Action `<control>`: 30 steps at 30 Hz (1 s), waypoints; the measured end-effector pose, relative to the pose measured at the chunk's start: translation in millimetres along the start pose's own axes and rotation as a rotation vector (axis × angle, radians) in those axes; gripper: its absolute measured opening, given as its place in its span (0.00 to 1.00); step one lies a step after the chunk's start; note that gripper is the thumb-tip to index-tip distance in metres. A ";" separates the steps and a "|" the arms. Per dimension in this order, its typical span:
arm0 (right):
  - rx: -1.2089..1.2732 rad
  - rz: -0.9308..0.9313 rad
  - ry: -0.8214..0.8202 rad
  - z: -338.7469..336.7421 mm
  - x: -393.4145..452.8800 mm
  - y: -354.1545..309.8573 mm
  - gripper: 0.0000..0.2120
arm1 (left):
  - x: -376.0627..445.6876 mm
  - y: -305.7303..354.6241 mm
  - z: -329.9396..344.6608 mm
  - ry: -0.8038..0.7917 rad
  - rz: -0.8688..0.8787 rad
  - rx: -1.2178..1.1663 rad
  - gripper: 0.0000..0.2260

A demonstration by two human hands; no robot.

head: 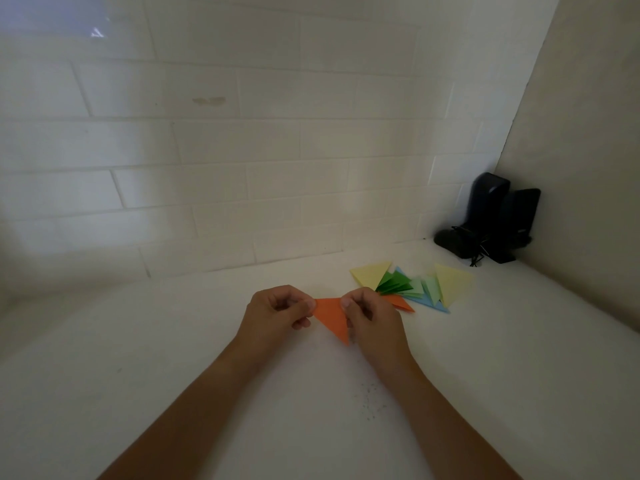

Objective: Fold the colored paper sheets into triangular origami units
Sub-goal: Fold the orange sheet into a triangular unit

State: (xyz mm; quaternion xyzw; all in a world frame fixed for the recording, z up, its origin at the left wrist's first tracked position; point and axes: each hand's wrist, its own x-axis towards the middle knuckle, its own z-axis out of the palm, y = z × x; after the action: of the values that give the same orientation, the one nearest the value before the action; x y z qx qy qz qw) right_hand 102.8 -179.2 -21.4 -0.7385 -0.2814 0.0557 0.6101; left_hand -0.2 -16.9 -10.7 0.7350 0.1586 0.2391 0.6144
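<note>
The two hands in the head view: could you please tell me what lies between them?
In the head view, the orange paper triangle spans the gap, pinched by the left hand and right hand.

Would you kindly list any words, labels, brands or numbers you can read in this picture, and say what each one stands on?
None can be read.
The black speaker in the corner bears a small pale mark, too blurred to read.
The orange paper triangle and the pile of folded coloured paper triangles show no print.
</note>
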 end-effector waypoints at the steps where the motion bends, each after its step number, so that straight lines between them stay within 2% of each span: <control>1: 0.005 -0.002 -0.009 -0.4 0.2 0.1 0.07 | 0.1 0.0 -0.4 0.002 0.001 0.001 0.04; 5: -0.021 0.007 -0.083 2.5 1.7 3.6 0.03 | 1.8 -0.7 -1.8 0.034 0.012 0.015 0.03; 10: -0.036 0.006 -0.114 2.1 4.4 8.4 0.05 | 0.5 -0.6 0.7 0.064 -0.015 -0.050 0.02; 18: -0.014 0.011 -0.165 2.3 -1.2 -0.5 0.04 | 1.8 0.9 -2.3 0.142 -0.011 -0.137 0.04; 23: 0.012 0.023 -0.139 0.9 -1.4 -2.0 0.02 | 2.2 0.6 -0.3 0.172 -0.033 -0.158 0.04; 27: 0.001 0.043 -0.127 -0.6 -2.2 -2.6 0.05 | 1.7 -1.3 -0.2 0.189 -0.072 -0.174 0.05; 30: 0.018 0.048 -0.060 -1.4 -2.2 -1.1 0.06 | -0.1 -3.0 3.4 0.165 -0.089 -0.193 0.07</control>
State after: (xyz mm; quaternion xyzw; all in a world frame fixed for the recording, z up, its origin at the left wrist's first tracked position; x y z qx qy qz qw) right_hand 101.2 -181.4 -20.7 -0.7377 -0.2812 0.0949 0.6064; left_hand 1.8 -19.1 -14.1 0.6427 0.2173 0.2852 0.6771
